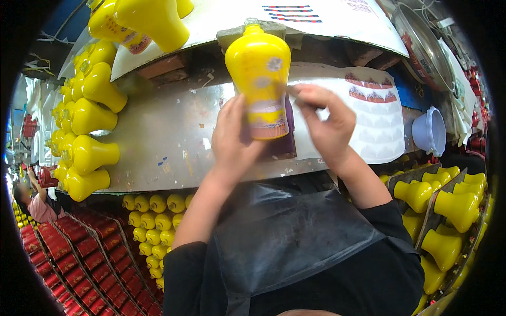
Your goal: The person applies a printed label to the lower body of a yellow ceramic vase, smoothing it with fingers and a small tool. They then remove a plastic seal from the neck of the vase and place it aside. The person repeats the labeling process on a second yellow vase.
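Observation:
A glossy yellow bottle (257,58) lies on the work table with its neck pointing away from me. Its neck end is on a grey block (226,38). Floral and pale patches show on its side, and a patterned band runs round its base. My left hand (232,134) grips the lower left side of the bottle; its thumb is hidden. Beside the bottle's lower right edge, my right hand (329,124) has thumb and forefinger pinched together, blurred by motion. What they hold, if anything, cannot be made out. A dark purple pad (287,147) lies under the base.
A sheet of decals (377,121) lies to the right, near a pale blue bucket (429,131). Yellow bottles (95,117) line the table's left end. More yellow bottles (443,247) fill racks at lower right. Red items (79,258) are stacked at lower left, near another person (39,205).

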Demonstrator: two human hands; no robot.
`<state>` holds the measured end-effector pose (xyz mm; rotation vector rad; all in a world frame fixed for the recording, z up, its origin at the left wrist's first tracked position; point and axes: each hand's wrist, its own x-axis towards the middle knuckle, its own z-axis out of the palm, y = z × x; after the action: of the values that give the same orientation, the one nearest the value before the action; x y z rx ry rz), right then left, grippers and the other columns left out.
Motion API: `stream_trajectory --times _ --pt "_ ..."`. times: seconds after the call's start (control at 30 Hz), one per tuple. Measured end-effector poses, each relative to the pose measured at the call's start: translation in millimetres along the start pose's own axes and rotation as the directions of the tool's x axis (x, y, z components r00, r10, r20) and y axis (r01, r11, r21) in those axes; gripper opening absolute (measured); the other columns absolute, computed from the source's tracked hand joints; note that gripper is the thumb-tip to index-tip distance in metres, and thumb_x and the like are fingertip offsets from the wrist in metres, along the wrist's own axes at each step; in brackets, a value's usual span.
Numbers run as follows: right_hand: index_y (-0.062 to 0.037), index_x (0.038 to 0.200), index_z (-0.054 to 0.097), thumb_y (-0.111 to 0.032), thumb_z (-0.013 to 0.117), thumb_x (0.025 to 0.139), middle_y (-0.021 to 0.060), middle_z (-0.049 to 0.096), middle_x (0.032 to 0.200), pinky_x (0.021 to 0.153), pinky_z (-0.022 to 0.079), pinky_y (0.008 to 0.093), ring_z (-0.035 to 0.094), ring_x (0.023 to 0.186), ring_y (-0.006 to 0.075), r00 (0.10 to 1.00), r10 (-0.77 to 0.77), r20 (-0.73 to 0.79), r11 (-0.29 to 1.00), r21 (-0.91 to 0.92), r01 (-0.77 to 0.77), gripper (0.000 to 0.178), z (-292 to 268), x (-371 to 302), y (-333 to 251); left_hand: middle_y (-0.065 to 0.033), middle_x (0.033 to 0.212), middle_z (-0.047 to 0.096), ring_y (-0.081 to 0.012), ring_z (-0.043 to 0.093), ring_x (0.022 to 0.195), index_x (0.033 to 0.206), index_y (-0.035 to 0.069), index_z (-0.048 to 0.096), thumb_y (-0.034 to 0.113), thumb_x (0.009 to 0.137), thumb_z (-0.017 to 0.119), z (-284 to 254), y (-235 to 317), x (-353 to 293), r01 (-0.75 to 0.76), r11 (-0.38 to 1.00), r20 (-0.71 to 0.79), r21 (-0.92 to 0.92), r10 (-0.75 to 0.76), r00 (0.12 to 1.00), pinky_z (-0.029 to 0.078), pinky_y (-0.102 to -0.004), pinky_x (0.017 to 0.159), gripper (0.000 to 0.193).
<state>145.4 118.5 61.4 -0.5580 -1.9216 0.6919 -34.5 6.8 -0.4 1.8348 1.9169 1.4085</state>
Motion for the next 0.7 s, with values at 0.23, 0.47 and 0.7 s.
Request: stream_trajectory --times 0.23,0.47,0.7 --pt "-0.0026 0.099 0.073 0.014 0.077 0.073 0.0149 0.077 0.104 0.085 0.062 0.036 0.077 0.094 0.0298 0.994 -0.016 0.105 1.0 0.014 0.014 0.031 0.5 -7.7 -14.9 -0.0216 0.14 0.056 -0.041 0.058 0.128 0.147 0.002 0.049 0.016 0.072 0.09 4.8 9.6 2.6 0.082 0.99 -0.094 -0.111 -0.093 0.991 0.049 -0.0459 0.107 0.087" --pt "-0.0026 0.101 0.074 0.008 0.079 0.073 0.0149 0.077 0.101 0.081 0.061 0.0367 0.076 0.093 0.0302 0.952 -0.269 0.146 0.945 -0.151 0.291 0.03 -0.6 -1.0 -17.0 -0.0215 0.141 0.059 -0.0392 0.058 0.131 0.147 0.002 0.05 0.013 0.07 0.091 1.9 4.7 1.7 0.046 0.992 -0.084 -0.117 -0.056 0.995 0.048 -0.0459 0.109 0.088" --pt "-0.0036 0.103 0.075 0.0 0.076 0.075 0.0118 0.075 0.099 0.078 0.06 0.0371 0.075 0.089 0.0276 0.911 -0.346 0.223 0.89 -0.229 0.394 0.029 1.1 0.6 -22.9 -0.0205 0.141 0.055 -0.0388 0.056 0.129 0.146 0.003 0.05 0.014 0.069 0.091 -2.3 12.8 6.9 0.018 0.995 -0.076 -0.101 -0.026 0.997 0.048 -0.0458 0.108 0.088"
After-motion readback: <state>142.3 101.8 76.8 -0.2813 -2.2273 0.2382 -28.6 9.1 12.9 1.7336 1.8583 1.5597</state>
